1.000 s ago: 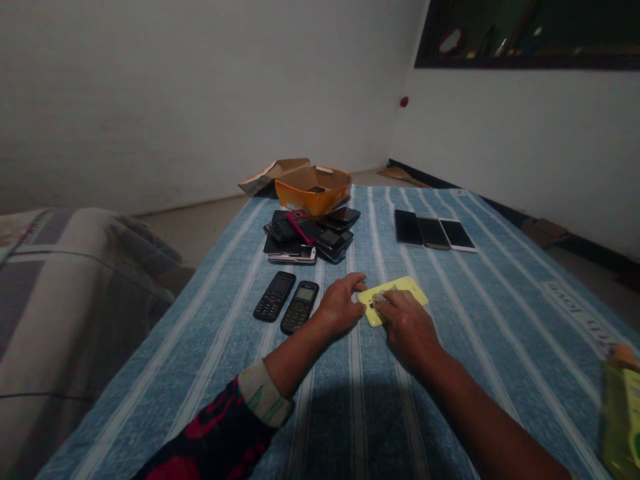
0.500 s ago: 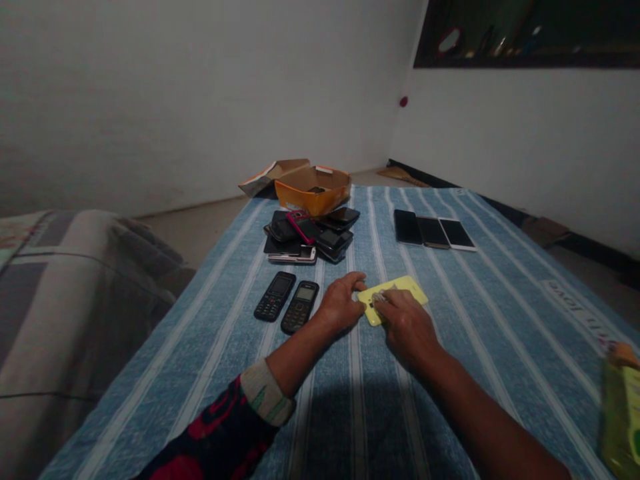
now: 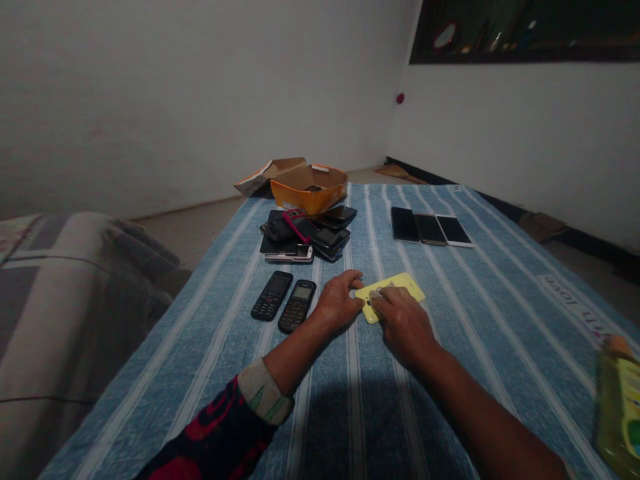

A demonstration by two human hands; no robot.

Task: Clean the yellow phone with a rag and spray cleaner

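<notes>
A yellow phone (image 3: 411, 285) lies flat on the blue striped cloth, its camera end towards the left. My left hand (image 3: 337, 301) grips that end at the edge, with thumb and fingers around the corner. On top of the phone, my right hand (image 3: 406, 325) presses a small crumpled whitish wipe (image 3: 376, 294) between its closed fingers; whether it is cloth or tissue I cannot tell. Left of my left hand sit two black keypad phones, one (image 3: 271, 295) slightly farther left than the other (image 3: 297, 305).
Beyond the hands is a pile of phones (image 3: 305, 233) before an open orange box (image 3: 310, 197). Three smartphones (image 3: 430, 229) lie side by side at the far right. A bottle of yellowish liquid (image 3: 617, 407) stands at the right edge, a draped cover (image 3: 75, 300) at the left.
The view has shifted slightly, bringing more of the bottle into sight. Both hands keep nearly the same places on the yellow phone.
</notes>
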